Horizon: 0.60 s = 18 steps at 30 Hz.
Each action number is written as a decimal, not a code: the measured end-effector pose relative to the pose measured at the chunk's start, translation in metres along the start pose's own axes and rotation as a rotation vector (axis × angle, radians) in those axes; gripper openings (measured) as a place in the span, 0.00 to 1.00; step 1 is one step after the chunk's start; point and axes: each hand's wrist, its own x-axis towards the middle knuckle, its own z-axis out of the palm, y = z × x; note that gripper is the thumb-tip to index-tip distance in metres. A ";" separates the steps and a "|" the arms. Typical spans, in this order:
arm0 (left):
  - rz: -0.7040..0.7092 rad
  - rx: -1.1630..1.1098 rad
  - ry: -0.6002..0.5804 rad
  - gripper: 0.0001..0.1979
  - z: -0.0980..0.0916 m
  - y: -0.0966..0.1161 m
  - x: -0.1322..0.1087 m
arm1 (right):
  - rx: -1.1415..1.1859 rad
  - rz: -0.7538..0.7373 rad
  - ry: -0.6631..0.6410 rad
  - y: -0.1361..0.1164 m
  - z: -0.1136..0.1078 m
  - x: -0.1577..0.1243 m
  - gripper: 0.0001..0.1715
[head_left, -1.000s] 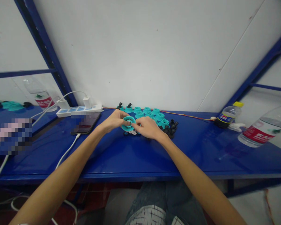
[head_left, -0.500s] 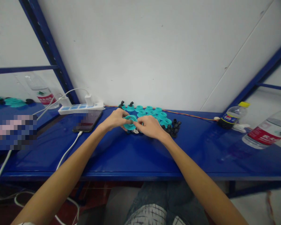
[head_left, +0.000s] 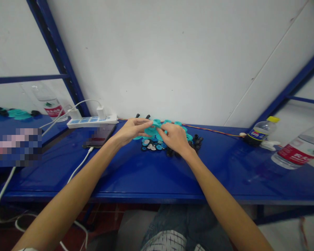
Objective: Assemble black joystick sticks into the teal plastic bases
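My left hand (head_left: 132, 130) and my right hand (head_left: 174, 137) meet over a blue shelf (head_left: 146, 174), both pinching one teal plastic disc (head_left: 151, 130) held a little above the surface. Under the hands lies a heap of small round teal, white and black parts (head_left: 153, 145). More teal discs (head_left: 181, 126) stand in rows behind my right hand, partly hidden by it. Small black pieces (head_left: 197, 141) sit to the right of the heap.
A white power strip (head_left: 92, 120) with chargers and a phone (head_left: 99, 137) on a white cable lie at the left. A water bottle (head_left: 48, 104) stands further left. A cola bottle (head_left: 260, 129) and a large water bottle (head_left: 298, 151) lie at the right.
Both hands have lifted the teal disc up and a little back from the heap. The small parts below, covered before, now show. The view has shifted slightly.
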 end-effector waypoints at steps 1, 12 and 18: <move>0.032 0.047 0.034 0.24 -0.001 -0.001 0.000 | 0.033 -0.009 -0.001 0.002 0.000 0.000 0.19; 0.386 0.449 0.092 0.46 0.013 -0.015 0.000 | 0.497 -0.078 -0.065 0.024 -0.007 0.004 0.16; 0.609 0.767 0.170 0.41 0.007 -0.018 0.003 | 0.486 -0.029 -0.007 0.032 0.003 0.008 0.14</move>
